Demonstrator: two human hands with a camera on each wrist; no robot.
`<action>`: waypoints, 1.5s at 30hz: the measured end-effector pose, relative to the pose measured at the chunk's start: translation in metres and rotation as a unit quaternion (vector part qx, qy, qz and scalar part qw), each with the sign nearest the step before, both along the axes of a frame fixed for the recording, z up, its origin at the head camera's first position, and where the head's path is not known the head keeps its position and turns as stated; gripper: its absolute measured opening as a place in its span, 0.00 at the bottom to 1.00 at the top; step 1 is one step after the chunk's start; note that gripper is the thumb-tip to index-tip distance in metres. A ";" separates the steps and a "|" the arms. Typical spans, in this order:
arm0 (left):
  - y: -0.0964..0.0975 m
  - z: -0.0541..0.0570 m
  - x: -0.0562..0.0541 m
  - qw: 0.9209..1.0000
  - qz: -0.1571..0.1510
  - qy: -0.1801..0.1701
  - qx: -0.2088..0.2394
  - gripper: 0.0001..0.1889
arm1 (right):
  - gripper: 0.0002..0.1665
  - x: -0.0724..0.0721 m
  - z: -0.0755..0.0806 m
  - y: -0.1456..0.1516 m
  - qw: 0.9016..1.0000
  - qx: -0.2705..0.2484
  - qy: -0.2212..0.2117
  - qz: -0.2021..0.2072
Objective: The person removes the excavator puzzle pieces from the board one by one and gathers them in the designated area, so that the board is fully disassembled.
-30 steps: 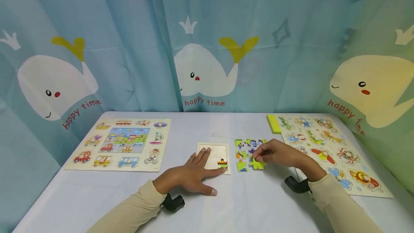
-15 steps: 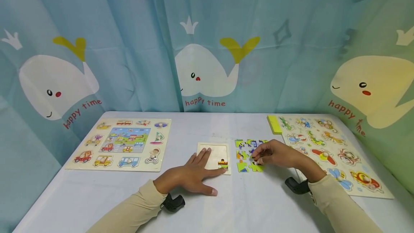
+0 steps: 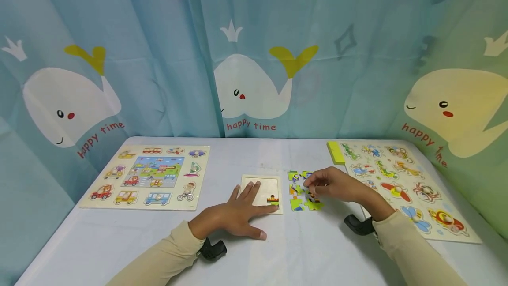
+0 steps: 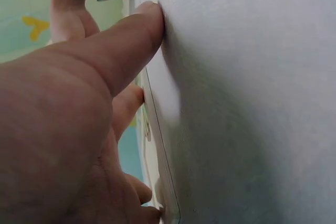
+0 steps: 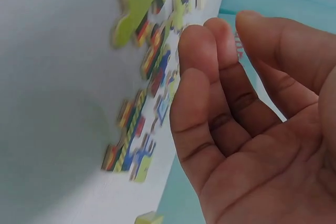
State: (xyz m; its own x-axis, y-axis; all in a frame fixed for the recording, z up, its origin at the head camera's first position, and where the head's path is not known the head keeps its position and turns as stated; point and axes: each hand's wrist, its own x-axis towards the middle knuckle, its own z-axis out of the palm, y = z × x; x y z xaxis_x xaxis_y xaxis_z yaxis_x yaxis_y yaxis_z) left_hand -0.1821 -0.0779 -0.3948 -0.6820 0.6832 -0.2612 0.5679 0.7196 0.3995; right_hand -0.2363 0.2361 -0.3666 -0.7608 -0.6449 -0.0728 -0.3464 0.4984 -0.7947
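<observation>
My left hand [image 3: 237, 216] lies with spread fingers on a small wooden puzzle tray [image 3: 267, 185]. One red-and-green jigsaw piece [image 3: 273, 199] sits in the tray's lower right corner, beside the index fingertip. Right of the tray, several jigsaw pieces [image 3: 296, 204] are laid out in a loose group. Above its right side hovers my right hand [image 3: 336, 184], hiding part of it. In the right wrist view its fingers [image 5: 191, 100] are loosely bent, and nothing shows between them and the thumb. A green piece [image 5: 140, 1] lies flat on the table near it.
A vehicle peg puzzle board [image 3: 158, 180] lies at the left. On the right is an insect puzzle board [image 3: 397, 175], with a yellow block [image 3: 336, 153] at its far left corner. A whale-print curtain [image 3: 254, 83] hangs behind the table.
My right hand has moved slightly left and away from me, off the green piece at the group's near right. That piece has shifted a little left and down. My left hand stays put.
</observation>
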 end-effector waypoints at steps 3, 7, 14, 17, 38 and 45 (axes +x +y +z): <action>0.001 0.003 0.001 1.000 0.000 0.004 0.012 0.35 | 0.11 -0.001 0.001 -0.007 1.000 -0.007 0.004 0.002; 0.003 0.007 0.003 1.000 -0.007 0.006 0.027 0.37 | 0.11 -0.004 0.001 -0.017 1.000 -0.018 0.011 0.011; 0.008 0.005 0.001 0.999 -0.023 0.024 -0.005 0.41 | 0.11 -0.007 -0.002 -0.039 0.999 -0.015 0.018 0.034; 0.013 0.003 0.000 0.999 -0.022 0.033 -0.032 0.43 | 0.11 -0.007 -0.004 -0.047 0.999 -0.018 0.022 0.046; 0.018 -0.014 -0.011 0.997 -0.030 -0.007 -0.064 0.44 | 0.11 -0.005 -0.019 -0.077 0.997 -0.035 -0.012 0.064; 0.017 -0.013 -0.012 0.998 -0.031 -0.014 -0.052 0.43 | 0.08 -0.005 -0.021 -0.080 0.998 -0.037 0.010 0.055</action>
